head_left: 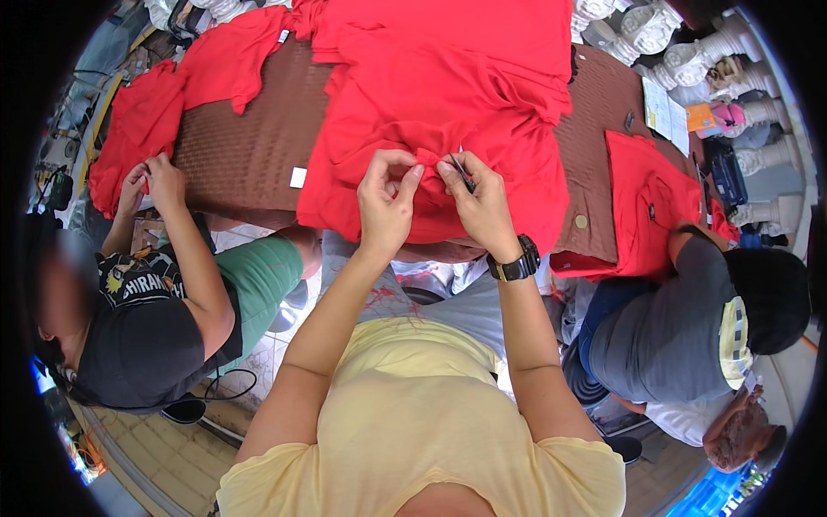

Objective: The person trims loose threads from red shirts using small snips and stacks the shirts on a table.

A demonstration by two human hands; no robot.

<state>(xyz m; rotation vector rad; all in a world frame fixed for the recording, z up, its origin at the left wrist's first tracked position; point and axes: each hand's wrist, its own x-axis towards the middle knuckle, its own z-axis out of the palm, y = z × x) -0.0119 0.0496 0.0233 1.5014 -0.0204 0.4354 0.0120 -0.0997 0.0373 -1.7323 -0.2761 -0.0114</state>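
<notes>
A red garment (pixel 431 112) lies spread over the table's front edge before me. My left hand (pixel 388 202) is closed, pinching a small raised fold of its cloth between thumb and fingers. Close by on the right, my right hand (pixel 484 202) is closed on a slim dark tool (pixel 463 175) that looks like thread snips. Its thumb and fingertip are at the same fold. The tool's lower part is hidden in the palm. Loose red threads (pixel 392 302) are scattered on my lap.
The table (pixel 250 155) has a brown cover. A person (pixel 155 319) at left handles red cloth (pixel 138 129); another (pixel 672 319) at right leans over a red garment (pixel 650 207). A white tag (pixel 298 177) lies left of my garment. An open notebook (pixel 665 112) and white busts (pixel 650 30) are at right.
</notes>
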